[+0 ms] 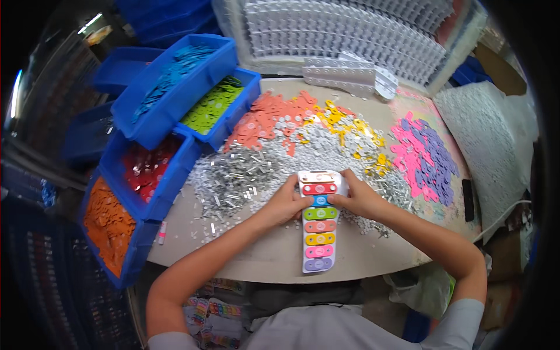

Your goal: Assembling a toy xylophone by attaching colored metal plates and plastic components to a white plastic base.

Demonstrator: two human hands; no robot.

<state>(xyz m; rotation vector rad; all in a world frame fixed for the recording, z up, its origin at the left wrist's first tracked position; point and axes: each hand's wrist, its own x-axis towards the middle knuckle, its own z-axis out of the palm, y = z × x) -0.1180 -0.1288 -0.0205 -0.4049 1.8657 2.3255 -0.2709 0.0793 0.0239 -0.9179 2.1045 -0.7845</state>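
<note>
A small toy xylophone with a white base and a row of coloured bars lies lengthwise toward me near the table's front edge. My left hand grips its left side, and my right hand grips the right side. Both thumbs rest on the ends of the blue bar, in the upper part of the row. Glare washes out the topmost bar. Most of my fingers are hidden beneath or behind the base. Around the far end spreads a heap of small white caps, with silvery pins to the left.
Salmon bars, yellow bars, pink bars and purple bars lie in piles. Blue bins at left hold blue, green, red and orange bars. White bases are stacked at the back. A white sack stands right.
</note>
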